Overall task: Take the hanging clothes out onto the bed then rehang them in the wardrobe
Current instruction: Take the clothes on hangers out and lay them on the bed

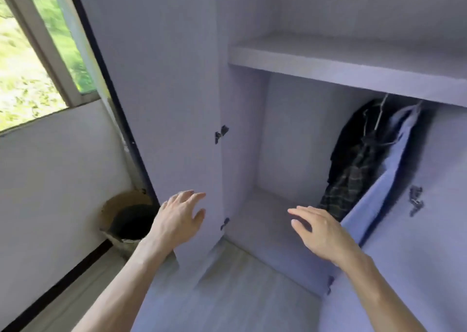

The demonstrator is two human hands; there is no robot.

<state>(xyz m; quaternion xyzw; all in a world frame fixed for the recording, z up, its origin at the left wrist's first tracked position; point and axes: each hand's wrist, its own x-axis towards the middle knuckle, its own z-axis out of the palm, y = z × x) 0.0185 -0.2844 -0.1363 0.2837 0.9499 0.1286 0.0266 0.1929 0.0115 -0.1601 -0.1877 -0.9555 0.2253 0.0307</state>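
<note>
The pale wardrobe (290,134) stands open in front of me. Under its shelf (353,61) hang clothes on wire hangers: a black garment (353,134), a dark plaid garment (346,180) and a light blue shirt (386,180), all at the right of the compartment. My left hand (179,215) is held out with relaxed fingers against the inside of the open left door (164,104). My right hand (321,228) reaches forward, fingers spread, just left of the blue shirt's lower edge and holding nothing. The bed is out of view.
The right door (429,230) stands open at the right edge. A dark waste bin (129,220) sits on the floor behind the left door, by the white wall. A window (32,53) is at the upper left. Pale wood flooring (227,293) lies below.
</note>
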